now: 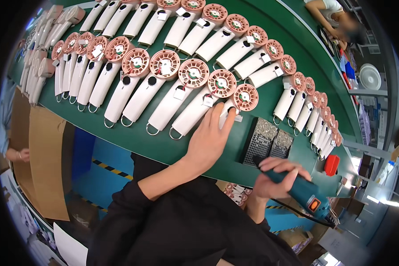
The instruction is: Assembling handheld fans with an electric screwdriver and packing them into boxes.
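My left hand [207, 144] rests over the white handle of a handheld fan [246, 97] with a round pink slotted head, its fingers closed about the handle. That fan lies at the right end of the nearer row. A teal electric screwdriver [303, 190] with an orange switch is gripped in my right hand [275, 181]. Its front end points left, over the near edge of a black screw tray [249, 153]. Small metal screws fill the tray's upper parts, above perforated plates. The screwdriver's tip is hard to make out.
Several more handheld fans [164, 64] lie in rows across the green table [164, 144], with others at the right [299, 102]. A red container [331, 165] stands near the right edge. Cardboard [46, 168] is at lower left. Another person [330, 17] sits across the table; a hand [24, 154] shows at left.
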Available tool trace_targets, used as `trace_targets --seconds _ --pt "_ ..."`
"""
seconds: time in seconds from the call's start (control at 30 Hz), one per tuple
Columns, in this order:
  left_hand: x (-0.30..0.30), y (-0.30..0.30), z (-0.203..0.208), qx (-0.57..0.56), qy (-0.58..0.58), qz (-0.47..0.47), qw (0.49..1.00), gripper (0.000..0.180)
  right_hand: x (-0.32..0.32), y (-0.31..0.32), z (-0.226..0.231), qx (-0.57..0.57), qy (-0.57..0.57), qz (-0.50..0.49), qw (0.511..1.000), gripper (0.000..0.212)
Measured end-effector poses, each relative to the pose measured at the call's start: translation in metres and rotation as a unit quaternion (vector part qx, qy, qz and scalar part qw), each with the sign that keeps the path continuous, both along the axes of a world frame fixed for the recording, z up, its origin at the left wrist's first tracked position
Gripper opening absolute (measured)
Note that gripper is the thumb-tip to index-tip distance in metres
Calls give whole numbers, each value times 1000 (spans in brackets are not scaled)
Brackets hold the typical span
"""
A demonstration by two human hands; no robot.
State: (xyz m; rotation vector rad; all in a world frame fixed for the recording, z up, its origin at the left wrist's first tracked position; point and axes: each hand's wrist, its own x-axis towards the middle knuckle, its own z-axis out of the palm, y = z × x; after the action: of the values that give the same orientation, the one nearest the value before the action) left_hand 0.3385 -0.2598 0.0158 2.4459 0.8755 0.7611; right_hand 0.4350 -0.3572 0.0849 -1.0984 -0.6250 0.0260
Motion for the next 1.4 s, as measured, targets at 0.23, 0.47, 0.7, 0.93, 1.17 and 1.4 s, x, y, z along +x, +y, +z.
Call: trace_targets --seconds 0.23,0.47,0.7,0.93,1.17,1.4 --pt "-40 5 24 -79 -75 -13 994 54 27 55 -9 -27 17 12 999 19" --pt "-123 73 51 65 -187 156 968 34 45 45 -18 -101 -31 -74 992 17" --pt "-302 231 15 209 -69 419 881 36 65 35 -22 -104 -27 -69 992 18" --pt "-515 328 -30 212 323 344 856 52 51 40 -19 -127 29 -58 990 16" --pt "-535 367 -38 23 343 417 842 54 52 29 -14 -114 -1 -35 993 14" --pt "-411 263 28 25 112 435 893 42 65 14 -15 -110 24 -30 993 17"
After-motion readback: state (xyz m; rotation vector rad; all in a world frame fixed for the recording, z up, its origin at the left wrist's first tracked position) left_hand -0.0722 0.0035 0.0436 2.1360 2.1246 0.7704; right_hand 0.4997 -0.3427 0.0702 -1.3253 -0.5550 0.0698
